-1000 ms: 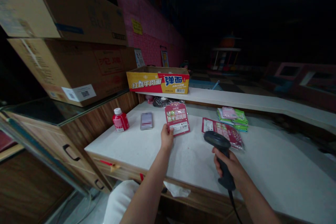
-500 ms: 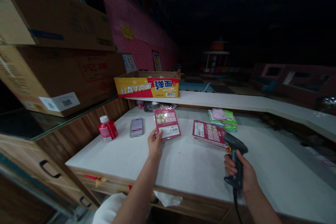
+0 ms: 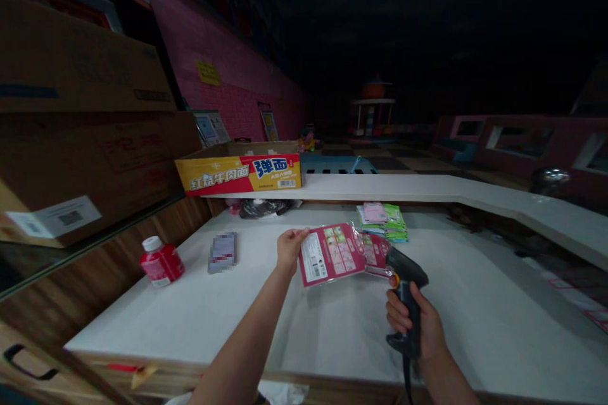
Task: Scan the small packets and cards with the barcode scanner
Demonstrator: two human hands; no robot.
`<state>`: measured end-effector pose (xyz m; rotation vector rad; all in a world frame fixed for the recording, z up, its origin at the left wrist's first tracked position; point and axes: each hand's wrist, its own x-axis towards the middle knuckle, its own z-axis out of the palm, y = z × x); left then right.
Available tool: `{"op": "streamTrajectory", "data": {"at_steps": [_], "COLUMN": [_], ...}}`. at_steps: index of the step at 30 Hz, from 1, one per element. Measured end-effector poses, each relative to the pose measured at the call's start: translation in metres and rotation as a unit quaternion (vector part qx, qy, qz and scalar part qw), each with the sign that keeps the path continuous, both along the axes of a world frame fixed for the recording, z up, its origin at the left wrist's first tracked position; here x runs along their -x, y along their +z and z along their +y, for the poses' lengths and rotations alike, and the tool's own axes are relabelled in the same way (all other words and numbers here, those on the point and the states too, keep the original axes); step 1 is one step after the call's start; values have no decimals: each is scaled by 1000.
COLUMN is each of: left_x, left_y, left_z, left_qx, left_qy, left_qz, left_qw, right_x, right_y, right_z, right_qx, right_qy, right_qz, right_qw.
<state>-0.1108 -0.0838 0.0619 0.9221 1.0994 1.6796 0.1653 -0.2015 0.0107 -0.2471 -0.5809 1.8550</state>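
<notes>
My left hand [image 3: 291, 252] pinches the left edge of a pink packet [image 3: 338, 256] in clear plastic, its printed label side facing up. That packet partly covers a stack of similar pink packets [image 3: 379, 248] on the white counter. In my right hand [image 3: 418, 316] is a black barcode scanner [image 3: 407, 285], gripped upright by its handle with the cord hanging down. The scanner's head is beside the right end of the stack. Behind the stack lies a pile of green packets [image 3: 395, 221] with a small pink one on top.
A red bottle [image 3: 161, 262] with a white cap and a phone [image 3: 223, 252] stand and lie at the left of the white counter [image 3: 323, 335]. An open noodle carton [image 3: 237, 171] sits on the raised ledge [image 3: 380, 185]. Cardboard boxes [image 3: 90, 152] are stacked at far left.
My left hand has turned the held packet sideways and carried it right, over the stack. The scanner stays by the stack's right end. The view has shifted slightly to the right.
</notes>
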Motion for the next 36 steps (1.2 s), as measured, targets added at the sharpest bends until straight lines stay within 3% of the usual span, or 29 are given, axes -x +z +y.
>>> {"op": "streamTrajectory", "data": {"at_steps": [5,9,14,18,21,26,28,36], "left_x": [-25,-30,-27,-31,-37,-45,-47,-54], "left_y": [7,12,-5,-29,-34,-27,-27,-38], "left_z": [40,58,35,-1,-11,0,0,-26], "left_qx": [96,132,-3,-127,-156,-175,-168,-183], "left_qy": [-64,-17,13,-59,-73,-111,-110,17], "left_qz": [103,294,440,506,545,605,611,582], "left_qw": [988,947,898,851,821,768,766,792], "right_x": [-1,-1,-1,0,0,0,0,0], "right_y": [-8,-12,-11,-12,-13,-13,-14,-14], "right_z": [4,9,12,13,13,13,14,18], "right_qx": [-11,-12,0,13,21,29,30,52], "right_qy": [15,20,8,10,20,20,16,13], "right_qz": [19,19,22,26,26,26,27,14], "right_qw": [1000,1000,1000,1000,999,999,999,998]}}
